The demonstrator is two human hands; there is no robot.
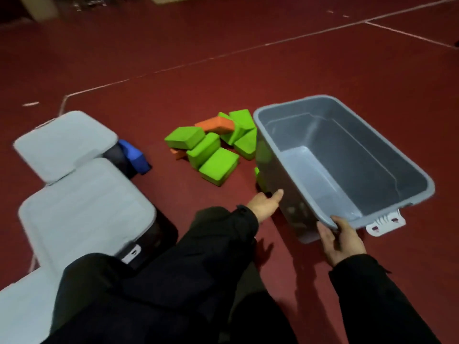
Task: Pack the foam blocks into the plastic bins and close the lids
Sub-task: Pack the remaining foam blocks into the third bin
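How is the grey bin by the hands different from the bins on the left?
The grey bin is open, empty and tilted, with the right hand gripping its rim. The left bins have pale lids on and nobody touches them. The grey bin's walls are grey; theirs look dark. All stand on the red floor.

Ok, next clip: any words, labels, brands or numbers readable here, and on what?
None can be read.
Open bin: plain grey walls, no label in view.
Latch: only red marks, too blurred to tell if they are text.
Lids: plain, no print seen.
Foam blocks: plain green and orange, no marks.
Floor: painted lines only.
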